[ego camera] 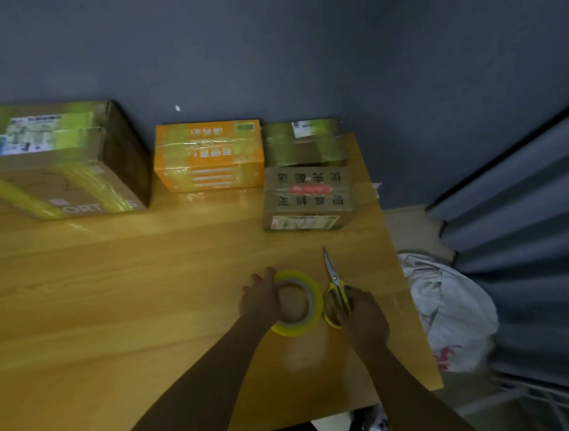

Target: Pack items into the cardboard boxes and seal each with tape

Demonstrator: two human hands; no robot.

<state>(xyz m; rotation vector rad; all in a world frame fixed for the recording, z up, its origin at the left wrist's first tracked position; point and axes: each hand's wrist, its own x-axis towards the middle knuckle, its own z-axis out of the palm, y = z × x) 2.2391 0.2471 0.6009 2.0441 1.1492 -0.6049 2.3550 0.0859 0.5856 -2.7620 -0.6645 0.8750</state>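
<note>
A roll of yellow tape [309,294] lies flat on the wooden table [111,299], and my left hand [259,295] grips its left rim. Just right of the roll lie yellow-handled scissors [335,279], blades pointing away from me, with my right hand [362,315] curled round the handles. Three taped boxes stand along the wall: a large brown cardboard box [62,166] at the left, an orange box [209,155] in the middle, and a small brown box with printed characters [308,185] at the right.
The table's right edge runs close beside my right hand. Beyond it, on the floor, sits a white plastic bag [453,310]. A corrugated grey shutter [537,244] fills the right side. A grey wall stands behind the boxes.
</note>
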